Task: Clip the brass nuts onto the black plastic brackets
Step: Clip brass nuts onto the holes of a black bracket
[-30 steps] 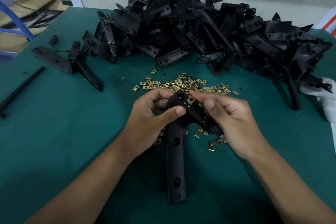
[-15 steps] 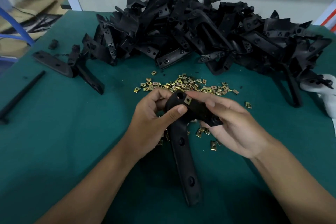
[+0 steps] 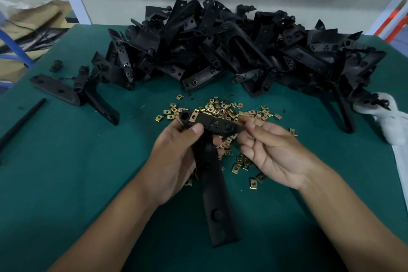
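We grip the bracket (image 3: 213,174) near its top in our left hand (image 3: 174,161), above the nuts (image 3: 227,109) on the table (image 3: 66,172). Our right hand (image 3: 273,152), palm up, pinches its far tip. The bracket hides the left fingers.

Dim, soft shadows, bowed edges (wide-angle), slight blur

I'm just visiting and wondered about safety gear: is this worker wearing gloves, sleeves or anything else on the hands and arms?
No. Both the left hand and the right hand are bare, without gloves. The forearms are bare too: no sleeves, watch, rings or bands show anywhere in this head view.
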